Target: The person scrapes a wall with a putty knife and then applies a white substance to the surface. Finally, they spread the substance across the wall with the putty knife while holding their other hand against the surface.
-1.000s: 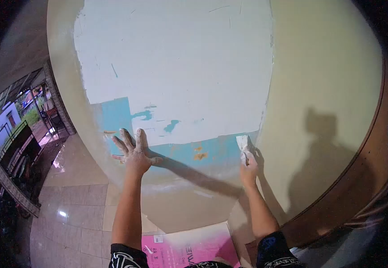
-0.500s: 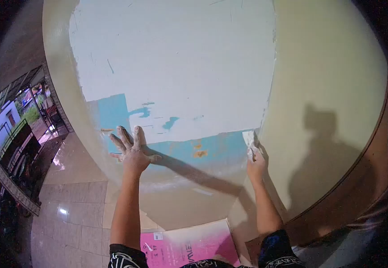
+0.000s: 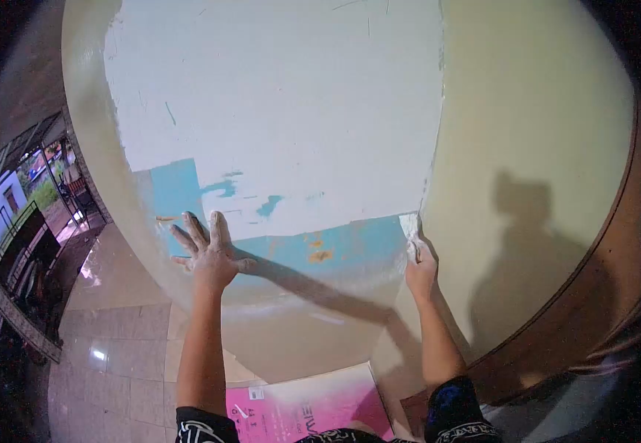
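A wall [image 3: 283, 111] in front of me is coated in white, with a bare turquoise strip [image 3: 368, 232] along the lower edge and a turquoise patch [image 3: 173, 188] at the left. Rust-coloured spots mark the strip. My left hand [image 3: 213, 255], dusted white, lies with spread fingers against the turquoise area and holds nothing. In my right hand [image 3: 422, 266] is a putty knife [image 3: 409, 227], its white-smeared blade at the strip's right end, near the corner with the yellowish wall. My fingers hide most of its handle.
Below the wall lies a pink and white box [image 3: 305, 406] with printed lettering. Grey floor tiles [image 3: 114, 369] spread to the left, towards an opening with a dark railing [image 3: 29, 236]. A brown panel [image 3: 549, 332] borders the yellowish wall [image 3: 542, 125], where my shadow falls.
The view has shifted slightly, so the wall sits a little further left. The putty knife stays in my right hand near the corner, and my left hand remains spread on the wall.
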The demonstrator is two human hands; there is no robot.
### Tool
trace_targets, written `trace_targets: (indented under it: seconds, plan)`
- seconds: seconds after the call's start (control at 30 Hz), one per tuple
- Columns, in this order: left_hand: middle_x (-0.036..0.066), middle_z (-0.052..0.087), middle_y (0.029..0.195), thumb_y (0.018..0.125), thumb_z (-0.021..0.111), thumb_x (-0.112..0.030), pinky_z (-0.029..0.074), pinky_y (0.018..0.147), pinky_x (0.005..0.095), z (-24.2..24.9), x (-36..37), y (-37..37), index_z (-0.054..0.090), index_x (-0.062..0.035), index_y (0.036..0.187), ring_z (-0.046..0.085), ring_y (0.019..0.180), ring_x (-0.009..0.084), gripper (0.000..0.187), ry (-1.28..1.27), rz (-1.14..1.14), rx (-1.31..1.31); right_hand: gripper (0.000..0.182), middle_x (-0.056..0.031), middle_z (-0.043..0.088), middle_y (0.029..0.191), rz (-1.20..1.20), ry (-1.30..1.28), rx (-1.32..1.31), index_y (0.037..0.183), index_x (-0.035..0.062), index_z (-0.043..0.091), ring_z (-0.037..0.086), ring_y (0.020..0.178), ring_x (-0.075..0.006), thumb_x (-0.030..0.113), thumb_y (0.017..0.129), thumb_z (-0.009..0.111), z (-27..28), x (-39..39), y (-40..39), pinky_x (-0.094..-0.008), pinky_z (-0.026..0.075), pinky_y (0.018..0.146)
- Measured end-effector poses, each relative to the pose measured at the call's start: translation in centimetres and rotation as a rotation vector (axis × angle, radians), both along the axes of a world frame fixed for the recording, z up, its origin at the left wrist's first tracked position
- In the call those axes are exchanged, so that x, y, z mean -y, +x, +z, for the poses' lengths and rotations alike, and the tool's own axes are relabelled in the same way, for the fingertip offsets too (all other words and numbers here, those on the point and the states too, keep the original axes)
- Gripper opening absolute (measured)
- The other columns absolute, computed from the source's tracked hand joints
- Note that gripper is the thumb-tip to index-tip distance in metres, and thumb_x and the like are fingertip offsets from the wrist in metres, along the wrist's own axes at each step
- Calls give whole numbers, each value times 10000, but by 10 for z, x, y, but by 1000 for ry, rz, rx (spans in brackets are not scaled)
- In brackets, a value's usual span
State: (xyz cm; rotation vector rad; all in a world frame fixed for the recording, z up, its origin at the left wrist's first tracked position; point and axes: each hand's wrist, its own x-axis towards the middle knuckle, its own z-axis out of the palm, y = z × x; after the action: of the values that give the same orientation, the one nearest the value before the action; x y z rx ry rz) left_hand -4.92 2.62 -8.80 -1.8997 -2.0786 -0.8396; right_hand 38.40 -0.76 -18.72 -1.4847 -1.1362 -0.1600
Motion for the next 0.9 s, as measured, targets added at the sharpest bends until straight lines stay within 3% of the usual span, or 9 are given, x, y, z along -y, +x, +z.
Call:
trace_targets:
  seconds: [0.27,0.37,0.5,0.63,0.7,0.77,0.8,0.87,0.9]
  plan:
    - [211,-133,1678,495,960,-518,118,969,894,-1,-2,1,231,-340,1605,-198,1496,518,1340,-14,48,-41,293,-219,704,1015,61,57,-55,1148,18,681,689,944,-350,254,981,635,-13,-4,5,-420,522,838]
    - [208,-137,1679,497,943,-568,92,964,896,4,-1,1,220,-345,1608,-203,1494,520,1344,-52,34,-13,369,-196,624,1279,107,-65,-39,1315,16,584,598,1201,-342,221,1008,583,-9,15,-13,-433,438,1031]
    - [247,-158,1663,530,900,-649,87,886,930,-6,-1,5,164,-296,1625,-204,1472,565,1365,9,-29,-11,483,-220,520,1342,177,86,-6,1451,50,380,581,1173,-360,211,1026,544,-22,9,-47,-436,438,1019]
    - [214,-142,1672,827,725,-625,124,1073,808,-17,30,59,226,-271,1617,-22,1493,574,999,43,-210,237,420,-203,528,1254,392,-70,-283,1390,50,383,591,1082,-316,197,1028,536,-3,9,-104,-448,471,941]
    - [194,185,1661,959,621,-487,227,1166,624,-43,33,83,357,-190,1575,224,1493,455,733,196,-430,289,280,-70,574,935,804,-84,-694,1290,60,439,578,742,-173,208,1058,492,-10,-3,-137,-343,507,687]
    - [252,544,1396,1047,502,-327,381,1109,414,-56,40,106,491,-50,1454,507,1314,378,492,308,-643,664,273,-75,569,923,923,-113,-700,1297,64,423,574,727,-163,198,1062,461,13,15,-180,-332,489,645]
    - [252,544,1396,1047,502,-327,381,1109,414,-58,45,105,491,-50,1454,507,1314,378,492,311,-628,669,269,-79,564,910,1032,-137,-708,1305,68,408,569,712,-153,187,1065,431,21,23,-198,-321,471,604]
    - [194,680,1060,1068,452,-288,487,917,362,-55,61,101,618,3,1251,635,1010,258,381,-56,-768,1090,235,-47,561,810,862,287,-36,1278,85,433,539,604,-119,200,1083,369,-24,-20,-226,-288,431,512]
    - [86,660,848,1073,440,-266,493,734,331,-52,71,104,655,17,1070,590,780,153,356,80,-689,1107,237,-75,593,857,1078,-297,-424,1266,86,464,608,666,-184,197,1088,353,23,31,-227,-365,505,586]
